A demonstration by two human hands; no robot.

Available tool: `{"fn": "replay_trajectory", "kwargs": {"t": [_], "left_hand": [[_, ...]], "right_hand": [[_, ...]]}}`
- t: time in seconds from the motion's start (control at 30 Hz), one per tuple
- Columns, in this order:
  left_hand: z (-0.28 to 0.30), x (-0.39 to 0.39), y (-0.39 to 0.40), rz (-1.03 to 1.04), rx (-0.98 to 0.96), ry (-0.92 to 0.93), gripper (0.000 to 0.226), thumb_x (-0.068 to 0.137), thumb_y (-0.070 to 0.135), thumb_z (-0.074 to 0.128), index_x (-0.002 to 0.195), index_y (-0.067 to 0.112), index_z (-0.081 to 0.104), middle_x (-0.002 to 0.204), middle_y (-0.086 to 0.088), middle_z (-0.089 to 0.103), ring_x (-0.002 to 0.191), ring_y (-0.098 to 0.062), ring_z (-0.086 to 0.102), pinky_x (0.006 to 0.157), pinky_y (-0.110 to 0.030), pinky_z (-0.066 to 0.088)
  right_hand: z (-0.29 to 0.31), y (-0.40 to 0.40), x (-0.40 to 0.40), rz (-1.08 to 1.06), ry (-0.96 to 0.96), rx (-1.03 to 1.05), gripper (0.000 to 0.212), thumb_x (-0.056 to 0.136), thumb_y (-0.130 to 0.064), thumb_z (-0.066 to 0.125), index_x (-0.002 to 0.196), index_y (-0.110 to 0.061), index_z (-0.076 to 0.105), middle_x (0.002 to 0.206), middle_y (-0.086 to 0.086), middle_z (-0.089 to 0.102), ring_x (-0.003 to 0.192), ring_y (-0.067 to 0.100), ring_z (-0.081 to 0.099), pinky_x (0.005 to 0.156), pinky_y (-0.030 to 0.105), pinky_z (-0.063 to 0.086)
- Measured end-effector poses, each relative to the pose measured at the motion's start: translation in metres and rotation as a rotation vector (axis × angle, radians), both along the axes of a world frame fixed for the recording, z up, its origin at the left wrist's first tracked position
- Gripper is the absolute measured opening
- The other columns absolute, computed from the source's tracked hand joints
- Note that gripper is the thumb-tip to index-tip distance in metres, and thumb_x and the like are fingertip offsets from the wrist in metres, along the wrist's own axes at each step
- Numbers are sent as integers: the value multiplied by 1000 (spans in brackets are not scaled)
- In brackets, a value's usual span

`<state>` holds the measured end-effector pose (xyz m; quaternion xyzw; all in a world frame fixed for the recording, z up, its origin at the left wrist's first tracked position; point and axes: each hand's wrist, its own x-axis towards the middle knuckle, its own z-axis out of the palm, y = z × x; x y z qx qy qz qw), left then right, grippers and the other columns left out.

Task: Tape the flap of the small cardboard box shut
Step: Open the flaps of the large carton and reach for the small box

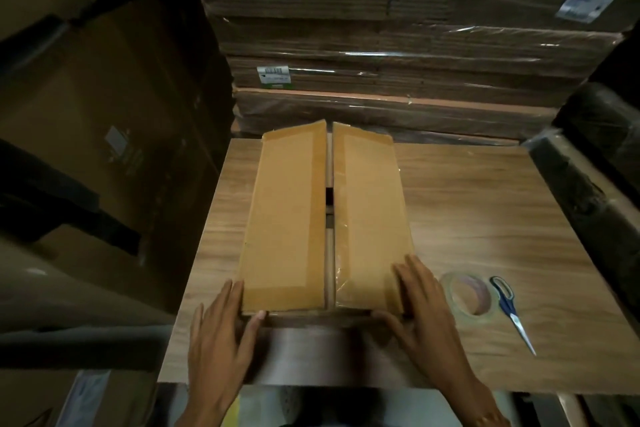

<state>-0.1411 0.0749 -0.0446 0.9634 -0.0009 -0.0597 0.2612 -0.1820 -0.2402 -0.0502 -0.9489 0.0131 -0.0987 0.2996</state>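
Both flat, spread hands, left hand (221, 326) and right hand (420, 314), brace the box (325, 218); tape roll (467, 298) lies just right of the right hand.

Labels (274, 75) on the wrapped cardboard stacks (398, 45) are too blurred to read.

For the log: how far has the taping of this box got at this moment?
Done: the two top flaps are folded down, with a gap along the middle seam; no fresh tape spans it. In hand: the left hand and right hand steady the cardboard box at its near corners. Left: the tape roll and scissors lie untouched on the table.
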Motion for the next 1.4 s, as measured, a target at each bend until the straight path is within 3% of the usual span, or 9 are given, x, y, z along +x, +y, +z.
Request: {"fn": "replay_trajectory", "kwargs": {"t": [0.13, 0.27, 0.4, 0.5, 0.63, 0.87, 1.03, 1.23, 1.4], "left_hand": [[1, 10, 3, 18, -42, -150, 65, 93, 57, 27, 139, 17, 50, 136, -6, 62, 128, -23, 53, 115, -51, 29], [-3, 28, 2, 101, -106, -226, 56, 102, 46, 29, 134, 9, 57, 119, -12, 69, 111, -33, 62, 102, -58, 42], [-6, 58, -16, 425, -325, -326, 44, 106, 33, 30, 114, 5, 64, 77, -15, 62, 76, -40, 62, 66, -37, 39], [-4, 95, -20, 762, -568, -318, 51, 103, 39, 31, 98, 0, 65, 91, -29, 67, 85, -43, 62, 72, -32, 35], [-10, 152, 8, 1025, -755, -59, 60, 97, 47, 34, 107, -4, 66, 108, -23, 68, 101, -40, 65, 90, -49, 53], [26, 165, 35, 643, -353, 18, 50, 87, 51, 51, 70, 9, 70, 67, -12, 72, 71, -30, 71, 82, -48, 57], [45, 141, -63, -76, -291, -284, 19, 92, 33, 58, 77, 22, 62, 72, -1, 66, 72, -25, 62, 64, -31, 43], [34, 174, -179, -617, 157, -82, 59, 95, 52, 43, 145, 20, 40, 149, -11, 45, 139, -31, 35, 116, -46, 24], [52, 178, -187, -551, 216, -269, 48, 95, 57, 36, 101, 22, 67, 106, -9, 70, 102, -28, 61, 103, -47, 32]], "right_hand": [[2, 3, -13, -242, -97, 181, 50, 97, -47, 50, 137, -17, 51, 133, 5, 64, 119, 17, 62, 94, 25, 46], [9, 0, -12, -406, -153, 283, 25, 103, -47, 34, 89, -33, 49, 77, -2, 66, 69, 30, 71, 64, 44, 56], [14, 0, 13, -679, -37, 792, 16, 96, -18, 61, 80, -14, 61, 70, 10, 70, 70, 37, 70, 70, 62, 59], [21, -4, 30, -725, 130, 1344, 16, 89, -3, 61, 101, -13, 66, 90, 11, 78, 77, 28, 75, 70, 41, 63], [21, -3, 32, -664, 312, 1667, 32, 78, -2, 63, 109, -9, 61, 95, 18, 75, 80, 35, 75, 89, 49, 57], [9, 21, 31, -634, 337, 1805, 36, 76, -7, 63, 111, -8, 60, 98, 23, 74, 100, 43, 70, 74, 39, 64], [14, 21, 31, -643, 354, 1731, 19, 87, -3, 57, 106, -4, 60, 101, 25, 73, 101, 45, 70, 73, 36, 63], [35, 17, 22, -557, 295, 1305, 23, 93, -18, 66, 116, -17, 64, 105, 10, 78, 95, 27, 76, 84, 35, 60], [52, -6, 22, -434, 227, 984, 18, 81, -30, 82, 94, -22, 73, 102, -1, 79, 98, 9, 73, 86, 24, 59]]}}
